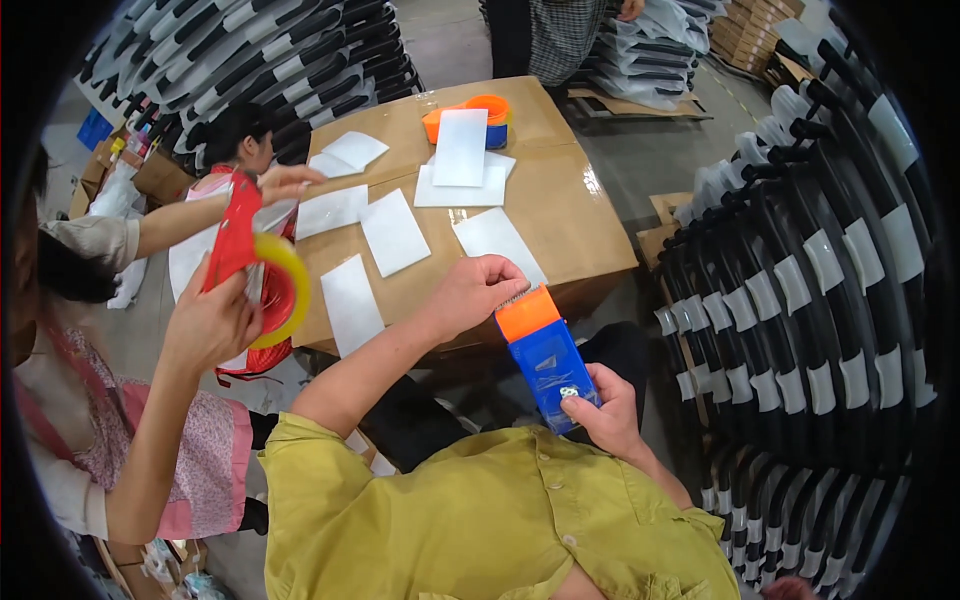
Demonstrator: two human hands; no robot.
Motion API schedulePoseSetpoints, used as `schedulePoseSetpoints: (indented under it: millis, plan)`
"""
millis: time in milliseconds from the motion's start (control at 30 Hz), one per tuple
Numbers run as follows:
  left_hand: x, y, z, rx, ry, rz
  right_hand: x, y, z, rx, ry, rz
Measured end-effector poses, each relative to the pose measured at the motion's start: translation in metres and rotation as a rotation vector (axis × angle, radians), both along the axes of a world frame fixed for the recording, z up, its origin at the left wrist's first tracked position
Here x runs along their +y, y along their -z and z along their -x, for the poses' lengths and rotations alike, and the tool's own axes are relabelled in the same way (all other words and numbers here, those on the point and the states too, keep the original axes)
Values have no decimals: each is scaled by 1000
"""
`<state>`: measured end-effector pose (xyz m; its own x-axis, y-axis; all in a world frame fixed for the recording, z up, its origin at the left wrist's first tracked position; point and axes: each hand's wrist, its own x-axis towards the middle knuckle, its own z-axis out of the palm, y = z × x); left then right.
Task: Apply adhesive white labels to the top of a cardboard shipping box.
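Note:
A blue tape dispenser (548, 362) with an orange head sits in front of my chest, below the cardboard box's near edge. My right hand (607, 415) grips its lower blue end. My left hand (470, 292) is curled against the orange head, fingers at the toothed edge. My yellow-green shirt fills the lower middle of the view.
A big cardboard box (570, 215) carries several white sheets (393, 232) and an orange-and-blue dispenser (478, 112). At left, a co-worker's hand (208, 322) holds a red dispenser with a yellow roll (285, 290). Black-and-white curved parts (800, 300) are stacked right and far left.

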<state>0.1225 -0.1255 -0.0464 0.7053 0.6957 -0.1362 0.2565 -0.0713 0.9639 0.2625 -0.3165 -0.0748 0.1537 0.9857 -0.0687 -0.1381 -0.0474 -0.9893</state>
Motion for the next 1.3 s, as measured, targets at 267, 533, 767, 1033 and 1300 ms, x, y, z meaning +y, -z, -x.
schedulePoseSetpoints:
  millis: [267, 533, 767, 1033, 1300]
  plan:
    - [35, 18, -3, -134, -219, -35, -24, 0, -11, 16, 37, 86]
    - [67, 34, -13, 27, -324, -758, -19, -2, -16, 53, 25, 147]
    - [79, 65, -15, 107, -346, -956, 2, -13, -17, 39, 29, 187]
    - [85, 58, -17, 166, -532, -1231, 7, 24, -22, 100, 68, 219]
    - [-31, 83, 39, -44, -355, 438, 2, 20, -27, -125, 21, 266]
